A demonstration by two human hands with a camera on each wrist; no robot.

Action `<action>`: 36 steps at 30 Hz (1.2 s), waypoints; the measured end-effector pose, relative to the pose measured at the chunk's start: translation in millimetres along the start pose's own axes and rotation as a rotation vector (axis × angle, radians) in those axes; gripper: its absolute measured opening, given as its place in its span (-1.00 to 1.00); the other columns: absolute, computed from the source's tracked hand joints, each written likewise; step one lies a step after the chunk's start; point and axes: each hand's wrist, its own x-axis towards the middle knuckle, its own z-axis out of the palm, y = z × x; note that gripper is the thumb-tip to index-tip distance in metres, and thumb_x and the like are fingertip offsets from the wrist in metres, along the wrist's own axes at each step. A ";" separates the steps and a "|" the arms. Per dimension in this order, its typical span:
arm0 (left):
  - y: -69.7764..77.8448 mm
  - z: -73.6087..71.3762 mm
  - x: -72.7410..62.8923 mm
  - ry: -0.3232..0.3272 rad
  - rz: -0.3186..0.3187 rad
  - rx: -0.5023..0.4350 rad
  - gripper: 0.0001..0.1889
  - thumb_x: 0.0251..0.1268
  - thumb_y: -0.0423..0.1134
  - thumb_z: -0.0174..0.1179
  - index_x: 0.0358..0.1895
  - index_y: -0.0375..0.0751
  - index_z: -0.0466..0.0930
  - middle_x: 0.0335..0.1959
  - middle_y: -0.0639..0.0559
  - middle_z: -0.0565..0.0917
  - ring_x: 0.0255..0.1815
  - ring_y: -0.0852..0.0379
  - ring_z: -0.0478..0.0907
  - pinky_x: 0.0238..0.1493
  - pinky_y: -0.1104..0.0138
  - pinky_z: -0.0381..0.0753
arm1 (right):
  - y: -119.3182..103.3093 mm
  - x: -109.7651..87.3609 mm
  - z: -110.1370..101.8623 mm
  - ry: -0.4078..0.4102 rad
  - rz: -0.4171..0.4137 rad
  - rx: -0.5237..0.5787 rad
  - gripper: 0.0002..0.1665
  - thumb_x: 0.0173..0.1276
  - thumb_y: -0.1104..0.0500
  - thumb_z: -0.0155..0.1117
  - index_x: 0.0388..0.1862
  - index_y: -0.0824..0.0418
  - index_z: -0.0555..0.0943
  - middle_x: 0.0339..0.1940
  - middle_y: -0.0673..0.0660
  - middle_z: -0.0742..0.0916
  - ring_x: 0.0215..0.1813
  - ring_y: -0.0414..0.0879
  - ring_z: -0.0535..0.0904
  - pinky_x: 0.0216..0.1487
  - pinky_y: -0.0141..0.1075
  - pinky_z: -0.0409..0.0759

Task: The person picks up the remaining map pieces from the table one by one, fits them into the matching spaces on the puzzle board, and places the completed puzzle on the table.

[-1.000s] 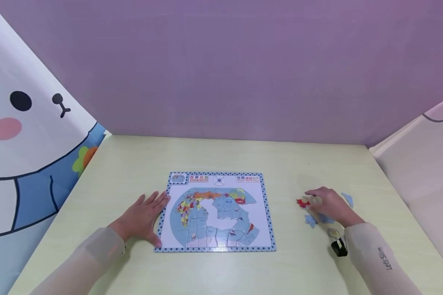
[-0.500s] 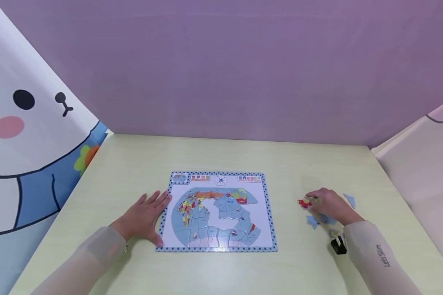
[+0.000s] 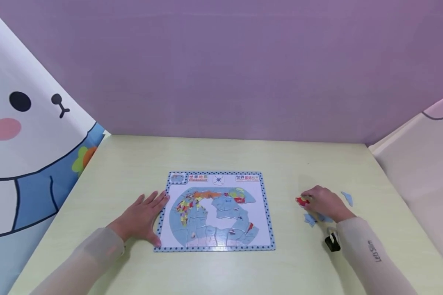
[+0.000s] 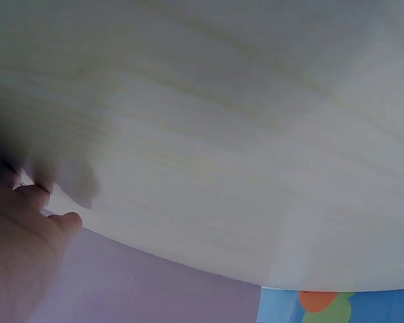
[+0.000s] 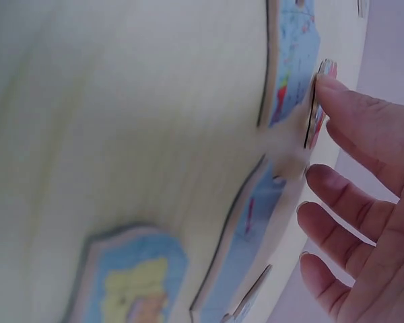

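Observation:
A world-map jigsaw board (image 3: 269, 229) with a dotted blue border lies flat at mid-table, with bare white gaps in the middle and right of its map. My left hand (image 3: 140, 219) rests spread along its left edge; the left wrist view catches only part of that hand (image 4: 20, 245). To the right of the board, my right hand (image 3: 325, 203) pinches a small red puzzle piece (image 3: 302, 201) between thumb and fingers, low over the table. In the right wrist view the thumb overlaps this red piece (image 5: 314, 124), seen nearly edge-on, while the other fingers hang loosely curled.
Loose blue puzzle pieces (image 3: 310, 220) lie under and beside my right hand, one (image 3: 348, 198) beyond the wrist. A yellow-and-blue piece (image 5: 138, 279) is near the right wrist camera. A purple panel (image 3: 221, 73) closes off the table's back, with printed cloth at the sides.
My right hand has shifted slightly left and its wrist has turned a little, with the red puzzle piece in its fingers. The left hand and board stay put.

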 end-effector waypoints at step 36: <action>3.2 -2.0 -1.2 -0.008 -0.015 0.004 0.33 -0.44 0.40 0.44 0.45 -0.36 0.12 0.47 -0.27 0.15 0.47 -0.34 -0.04 0.34 -0.28 -0.06 | -2.7 -2.0 -1.1 -0.033 0.005 0.269 -0.77 0.17 0.39 0.34 -0.18 0.30 0.56 -0.34 0.11 0.63 -0.29 -0.02 0.50 -0.18 -0.08 0.54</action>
